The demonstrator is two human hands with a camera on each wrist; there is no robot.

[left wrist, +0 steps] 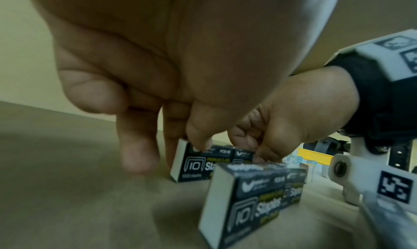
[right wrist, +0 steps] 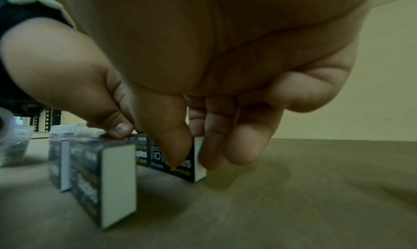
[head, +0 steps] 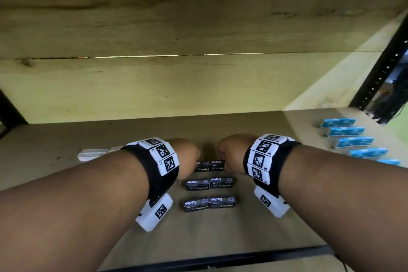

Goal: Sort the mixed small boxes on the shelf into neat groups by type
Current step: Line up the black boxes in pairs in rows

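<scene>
I see a flat brown wooden shelf (head: 220, 234). My left hand (head: 185, 157) and right hand (head: 231, 154) each pinch one end of the back pair of black boxes (head: 209, 165), fingers (left wrist: 198, 133) curled. Their labels read "Staples" and "10". Blue boxes (head: 348, 139) sit far right.

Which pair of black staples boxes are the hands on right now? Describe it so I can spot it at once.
On the brown shelf board, three rows of black staples boxes run down the middle, away from the blue boxes on the right. It is the farthest row, alone pinched between the left hand and right hand; the two nearer rows stand untouched.
</scene>
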